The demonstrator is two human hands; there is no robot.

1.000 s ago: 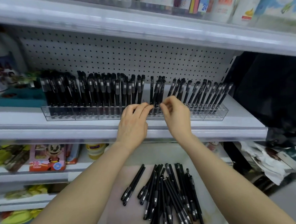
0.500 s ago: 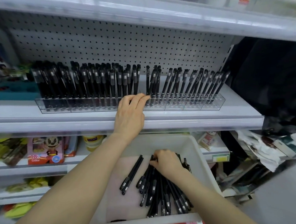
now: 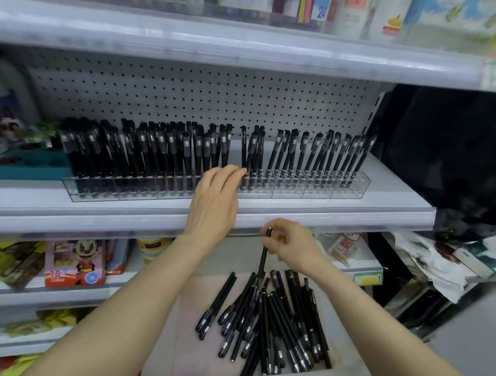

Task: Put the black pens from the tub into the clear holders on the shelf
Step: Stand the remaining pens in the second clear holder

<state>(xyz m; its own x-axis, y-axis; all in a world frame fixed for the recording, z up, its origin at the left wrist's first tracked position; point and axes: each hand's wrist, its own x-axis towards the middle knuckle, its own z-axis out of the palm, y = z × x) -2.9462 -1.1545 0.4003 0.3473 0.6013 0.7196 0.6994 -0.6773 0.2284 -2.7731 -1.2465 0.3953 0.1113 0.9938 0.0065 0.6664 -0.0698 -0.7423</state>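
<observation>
Since the earlier frame the right hand [image 3: 291,243] has risen out of the tub [image 3: 168,332] and now carries one black pen [image 3: 263,256]. The left hand [image 3: 215,198] has kept its position at the holders.

Tub: at 6 o'clock in the view, nearest the camera. The loose pens [image 3: 267,326] lie heaped on its floor, mostly pointing toward 12 o'clock. Two lie apart at the heap's 10 o'clock side.

Right hand: above the far end of the tub, at 5 o'clock from the left hand. Thumb and fingers pinch the single pen near its upper end. The pen hangs nearly upright, with its lower end at the far edge of the heap.

Lower shelf: a red pack [image 3: 74,262] stands at 8 o'clock from the left hand.

Left hand: fingers extended and together, tips touching a standing pen at the front of the clear holders [image 3: 348,189]. The thumb is hidden.

Shelf [image 3: 69,225]: carries the clear holders in one row. The standing pens [image 3: 152,156] are dense toward 9 o'clock. Toward 3 o'clock they are sparser and lean right.

Background: a teal tray [image 3: 22,169] sits at the row's 9 o'clock end, a black bag [image 3: 456,146] at 3 o'clock, and a white pegboard [image 3: 206,94] behind.
</observation>
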